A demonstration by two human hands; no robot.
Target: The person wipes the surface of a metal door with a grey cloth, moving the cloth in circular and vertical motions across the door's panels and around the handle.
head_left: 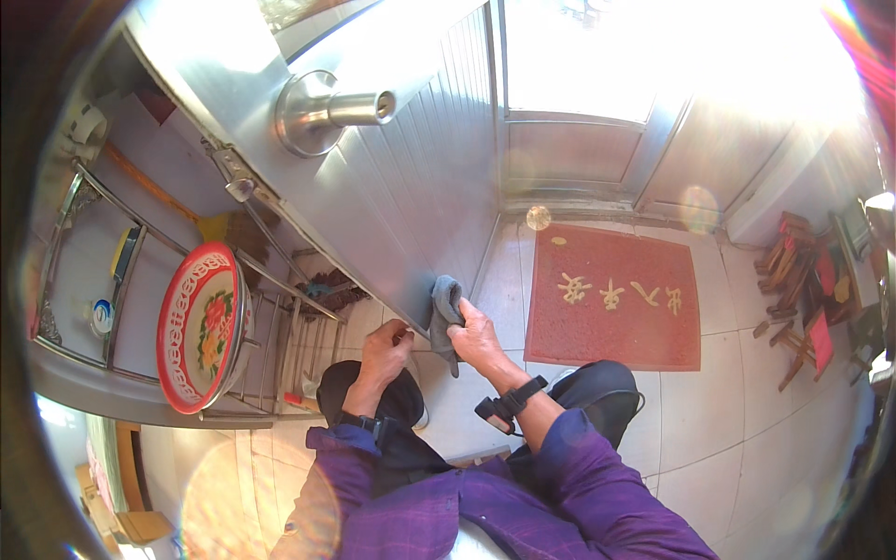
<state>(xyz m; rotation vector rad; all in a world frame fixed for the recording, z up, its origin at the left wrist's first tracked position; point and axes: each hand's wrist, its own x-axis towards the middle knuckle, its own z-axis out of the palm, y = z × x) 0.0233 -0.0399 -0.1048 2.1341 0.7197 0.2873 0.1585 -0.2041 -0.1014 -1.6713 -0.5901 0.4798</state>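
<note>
A grey cloth (447,315) is gripped in my right hand (478,338) and lies against the lower corner of the door (401,201). Close to the door's bottom edge, my left hand (385,355) is closed with its fingers curled; what they hold, if anything, is hidden. The door is silvery metal with fine grooves, and a round metal knob (353,109) with a keyhole sticks out from it. Both my wrists wear black straps, and my knees are bent below my hands.
Left of the door stands a metal rack (140,219) with a red-rimmed floral basin (177,317) and a broom (177,196) behind it. A red mat (611,327) lies on the tiled floor. Folded wooden stools (798,271) are at the right, before bright glass panels.
</note>
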